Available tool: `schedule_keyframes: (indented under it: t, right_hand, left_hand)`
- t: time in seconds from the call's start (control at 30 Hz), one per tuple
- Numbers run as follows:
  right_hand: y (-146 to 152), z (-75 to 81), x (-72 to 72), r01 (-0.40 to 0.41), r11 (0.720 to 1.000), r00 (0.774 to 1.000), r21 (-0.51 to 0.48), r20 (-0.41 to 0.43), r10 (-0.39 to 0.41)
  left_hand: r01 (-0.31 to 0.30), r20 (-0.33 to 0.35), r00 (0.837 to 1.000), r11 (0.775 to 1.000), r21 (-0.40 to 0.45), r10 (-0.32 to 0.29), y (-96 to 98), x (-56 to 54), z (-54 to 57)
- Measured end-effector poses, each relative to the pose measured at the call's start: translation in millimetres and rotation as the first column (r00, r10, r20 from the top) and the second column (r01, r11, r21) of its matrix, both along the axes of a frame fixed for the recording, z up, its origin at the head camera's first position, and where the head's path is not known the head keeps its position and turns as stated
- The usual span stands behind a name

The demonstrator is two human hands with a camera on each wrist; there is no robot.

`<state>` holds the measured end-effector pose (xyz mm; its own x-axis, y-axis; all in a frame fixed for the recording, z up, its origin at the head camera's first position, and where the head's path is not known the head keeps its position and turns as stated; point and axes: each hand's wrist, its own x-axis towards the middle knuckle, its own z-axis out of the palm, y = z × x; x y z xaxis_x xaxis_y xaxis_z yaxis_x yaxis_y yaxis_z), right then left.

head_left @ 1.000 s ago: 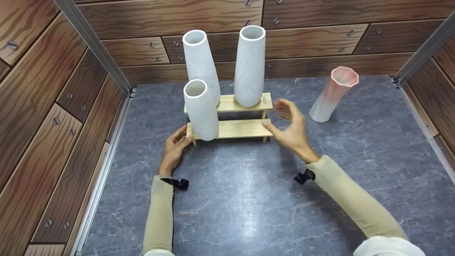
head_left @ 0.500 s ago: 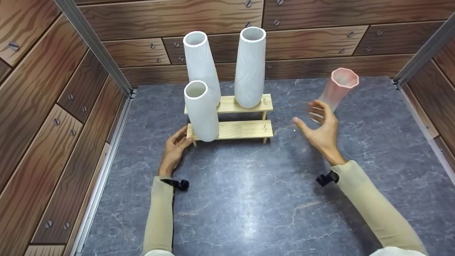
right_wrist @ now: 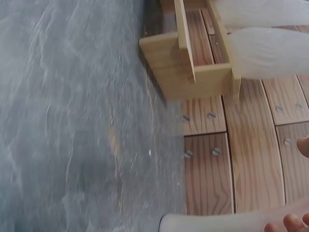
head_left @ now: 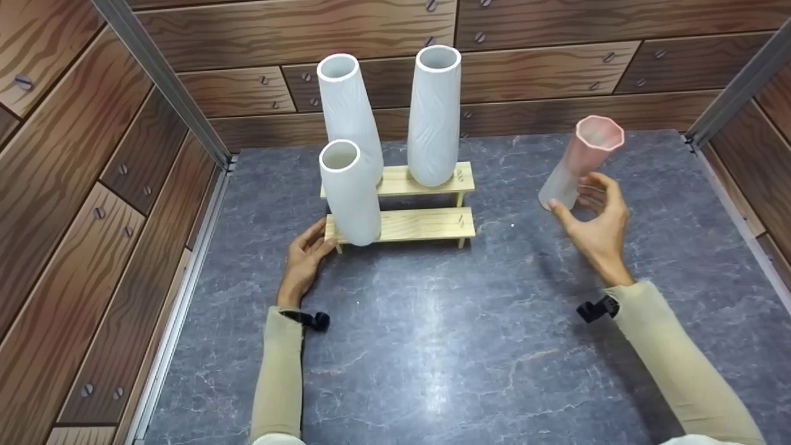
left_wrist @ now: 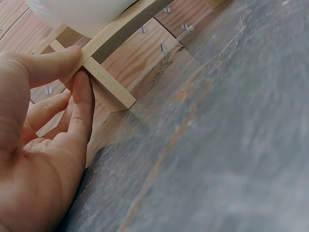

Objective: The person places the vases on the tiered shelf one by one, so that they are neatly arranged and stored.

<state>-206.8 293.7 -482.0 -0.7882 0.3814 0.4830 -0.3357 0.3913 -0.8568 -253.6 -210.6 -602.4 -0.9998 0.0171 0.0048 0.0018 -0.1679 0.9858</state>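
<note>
My left hand [head_left: 303, 262] pinches the front left end of a two-step wooden stand [head_left: 426, 224]. In the left wrist view its thumb and index finger meet at the stand's corner [left_wrist: 94, 53], above a leg. A white vase [head_left: 351, 198] stands on the left of the lower step. Two taller white vases, one left [head_left: 349, 102] and one right [head_left: 435, 117], are on the upper step. My right hand [head_left: 599, 232] is at the lower part of a pink-and-white vase [head_left: 584, 154], thumb and fingers spread. In the right wrist view the thumb [right_wrist: 303, 146] is apart from the vase [right_wrist: 212, 223].
Grey marbled tabletop [head_left: 408, 346] lies under everything. Wood-patterned panels [head_left: 556, 71] rise behind and on both sides, with metal rails [head_left: 179, 334] along the side edges. Each wrist wears a small black camera, one left [head_left: 312, 319] and one right [head_left: 596, 309].
My right hand has moved right, from the stand's right end to the pink-and-white vase. My left hand has stayed at the stand, and the vases have not moved.
</note>
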Motion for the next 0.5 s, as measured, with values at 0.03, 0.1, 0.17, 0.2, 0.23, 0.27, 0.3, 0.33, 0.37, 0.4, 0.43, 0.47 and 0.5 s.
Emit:
schedule_keyframes:
  t: [0.03, 0.1, 0.17, 0.2, 0.23, 0.27, 0.3, 0.33, 0.37, 0.4, 0.43, 0.47, 0.5]
  right_hand:
    - [2, -0.3, -0.8, 0.009, 1.0, 1.0, 0.002, 0.003, -0.009]
    - [6, -2.2, -3.7, 0.033, 0.999, 0.999, 0.014, 0.011, -0.034]
    - [12, -7.0, -9.0, 0.064, 0.997, 0.998, 0.031, 0.023, -0.065]
    - [15, -10.7, -12.8, 0.079, 0.996, 0.996, 0.039, 0.032, -0.08]
    - [20, -15.0, -17.0, 0.091, 0.995, 0.995, 0.045, 0.039, -0.092]
    - [24, -19.7, -21.3, 0.102, 0.993, 0.993, 0.053, 0.048, -0.104]
    - [29, -24.2, -25.9, 0.112, 0.992, 0.992, 0.06, 0.059, -0.116]
    - [34, -28.7, -30.3, 0.121, 0.991, 0.99, 0.064, 0.067, -0.125]
    - [38, -32.8, -34.3, 0.129, 0.989, 0.988, 0.068, 0.076, -0.134]
    - [42, -36.0, -37.8, 0.136, 0.988, 0.986, 0.072, 0.084, -0.142]
    - [46, -38.4, -40.8, 0.143, 0.987, 0.984, 0.073, 0.093, -0.149]
    - [49, -40.1, -43.3, 0.15, 0.986, 0.982, 0.076, 0.105, -0.158]
    - [51, -41.4, -45.6, 0.157, 0.985, 0.979, 0.076, 0.118, -0.165]
  left_hand:
    - [-0.002, 0.0, 1.0, 1.0, -0.001, 0.002, -0.3, 0.1, 0.4]
    - [-0.008, -0.005, 1.0, 1.0, -0.006, 0.008, -1.1, 0.0, 0.4]
    - [-0.01, -0.007, 1.0, 1.0, -0.001, 0.01, -1.7, 0.1, 0.6]
    - [-0.012, -0.008, 1.0, 1.0, 0.001, 0.012, -1.9, 0.3, 0.6]
    - [-0.013, -0.008, 1.0, 1.0, 0.003, 0.013, -2.1, 0.6, 0.7]
    - [-0.015, -0.01, 1.0, 1.0, 0.0, 0.015, -2.2, 0.5, 0.4]
    - [-0.015, -0.011, 1.0, 1.0, 0.003, 0.015, -2.3, 0.6, 0.3]
    - [-0.015, -0.009, 1.0, 1.0, 0.005, 0.015, -2.2, 0.4, 0.2]
    - [-0.014, -0.009, 1.0, 1.0, 0.004, 0.014, -1.9, 0.4, 0.2]
    - [-0.013, -0.01, 1.0, 1.0, -0.001, 0.013, -1.5, 0.2, 0.1]
    - [-0.009, -0.011, 1.0, 1.0, 0.0, 0.009, -1.1, 0.0, 0.1]
    - [-0.005, -0.01, 1.0, 1.0, -0.002, 0.005, -0.8, -0.2, 0.1]
    - [0.0, -0.011, 1.0, 1.0, -0.003, 0.0, -0.5, -0.3, 0.2]
